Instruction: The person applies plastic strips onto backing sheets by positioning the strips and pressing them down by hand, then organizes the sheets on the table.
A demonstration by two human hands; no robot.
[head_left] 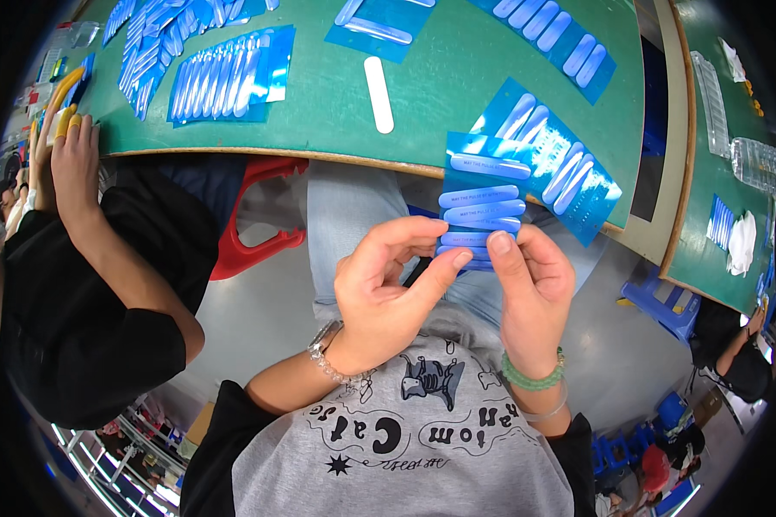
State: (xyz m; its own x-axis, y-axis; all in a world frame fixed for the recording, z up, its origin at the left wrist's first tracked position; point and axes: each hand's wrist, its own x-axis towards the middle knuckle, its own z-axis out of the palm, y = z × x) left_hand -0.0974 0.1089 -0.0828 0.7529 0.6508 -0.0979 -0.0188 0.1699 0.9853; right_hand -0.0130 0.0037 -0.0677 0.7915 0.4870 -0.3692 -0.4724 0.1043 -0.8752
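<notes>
In front of my lap, at the table's near edge, I hold a sheet of blue oblong strips point(483, 214) with rounded ends and small print. My left hand point(386, 293) pinches its left side between thumb and fingers. On the opposite side, my right hand point(533, 297) has its thumb pressed on the lower strips, the fingers behind. The sheet's upper part reaches up to the table edge, beside another blue film sheet with strips point(569, 177) that overhangs the edge. A single white rounded strip point(378, 95) lies on the green table point(328, 121).
Further blue sheets with strips point(228, 77) lie across the table, beside a pile of loose blue pieces point(159, 39) at the far left. A co-worker's hand point(76, 159) with yellow finger covers rests at the left edge. A red stool point(254, 215) stands between us. Another green table point(707, 250) is at right.
</notes>
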